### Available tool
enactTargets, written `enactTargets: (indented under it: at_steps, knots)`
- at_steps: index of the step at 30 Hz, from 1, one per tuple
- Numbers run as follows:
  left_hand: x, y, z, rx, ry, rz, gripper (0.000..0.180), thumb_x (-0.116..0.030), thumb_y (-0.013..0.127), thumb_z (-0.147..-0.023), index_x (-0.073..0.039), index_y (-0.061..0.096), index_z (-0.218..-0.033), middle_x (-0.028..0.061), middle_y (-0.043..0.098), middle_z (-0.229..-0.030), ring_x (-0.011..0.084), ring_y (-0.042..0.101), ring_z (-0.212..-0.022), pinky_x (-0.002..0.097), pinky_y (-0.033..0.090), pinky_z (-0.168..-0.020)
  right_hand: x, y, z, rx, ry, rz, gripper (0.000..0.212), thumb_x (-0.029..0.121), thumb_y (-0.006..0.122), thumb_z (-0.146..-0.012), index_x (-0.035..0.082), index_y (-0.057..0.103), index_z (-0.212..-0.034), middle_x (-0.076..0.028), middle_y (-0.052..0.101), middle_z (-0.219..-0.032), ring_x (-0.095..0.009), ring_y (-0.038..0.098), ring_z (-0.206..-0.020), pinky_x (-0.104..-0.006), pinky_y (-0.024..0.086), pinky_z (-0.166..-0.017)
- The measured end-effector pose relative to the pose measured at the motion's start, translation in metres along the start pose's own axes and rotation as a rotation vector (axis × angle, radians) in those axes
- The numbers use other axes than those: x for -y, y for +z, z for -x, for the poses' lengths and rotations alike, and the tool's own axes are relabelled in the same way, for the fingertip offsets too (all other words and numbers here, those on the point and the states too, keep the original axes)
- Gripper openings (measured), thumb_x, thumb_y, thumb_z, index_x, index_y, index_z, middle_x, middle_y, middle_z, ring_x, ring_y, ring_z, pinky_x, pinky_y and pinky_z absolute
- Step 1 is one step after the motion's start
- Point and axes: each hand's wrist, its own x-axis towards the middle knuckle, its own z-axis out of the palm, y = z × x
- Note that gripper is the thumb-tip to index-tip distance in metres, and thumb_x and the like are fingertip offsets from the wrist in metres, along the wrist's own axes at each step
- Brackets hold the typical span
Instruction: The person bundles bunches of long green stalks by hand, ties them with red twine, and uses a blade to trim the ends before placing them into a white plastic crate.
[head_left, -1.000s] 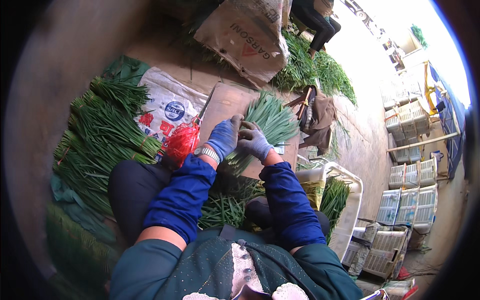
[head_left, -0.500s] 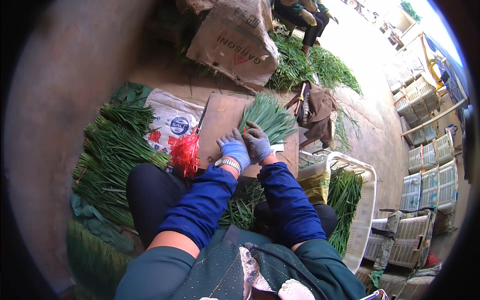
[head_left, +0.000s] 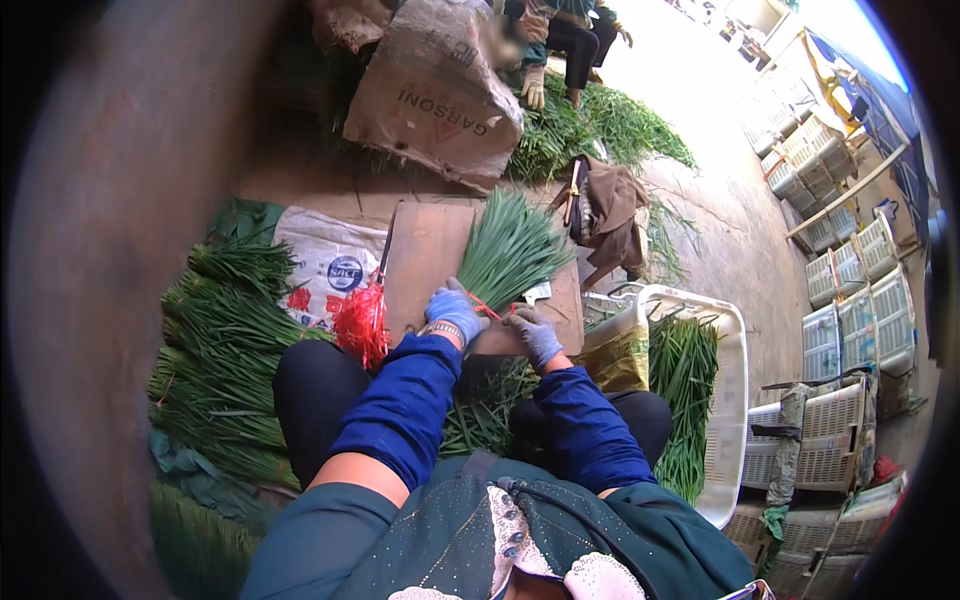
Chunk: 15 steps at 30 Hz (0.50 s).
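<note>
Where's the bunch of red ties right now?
In the head view, the bunch of red ties is left of centre, at the left edge of the brown board, beside the white sack and left of the left hand.

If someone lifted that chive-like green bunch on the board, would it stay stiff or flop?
The bunch would probably sway at its tips, as the long, thin leaves fan out there. It may hold firmer near the red strand, where it narrows. It seems unlikely to roll readily, lying spread across the board.
</note>
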Motion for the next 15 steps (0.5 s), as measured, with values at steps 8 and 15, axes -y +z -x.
enactTargets:
  at_steps: [8,15]
  knots:
    - [0.048,0.0,-0.032,0.327,0.127,0.424,0.096,-0.053,0.081,-0.068,0.004,0.047,-0.138,0.0218,0.063,-0.124,0.0279,0.064,-0.11,0.0348,0.05,-0.095,0.04,0.016,0.029,-0.022,0.666,-0.674,0.034,0.028,0.059,-0.097,0.009,0.052,-0.124,-0.011,0.062,-0.111,-0.029,0.064,-0.1,-0.0441,0.055,-0.082]
    - [0.067,0.01,0.016,0.266,0.492,1.07,0.08,-0.044,0.083,-0.077,-0.001,0.049,-0.135,0.0112,0.063,-0.123,0.0214,0.059,-0.112,0.0364,0.047,-0.098,0.117,0.026,0.035,0.478,0.193,-0.6,0.068,0.014,0.061,-0.085,0.004,0.035,-0.147,-0.009,0.055,-0.131,-0.021,0.054,-0.117,-0.0388,0.047,-0.097]
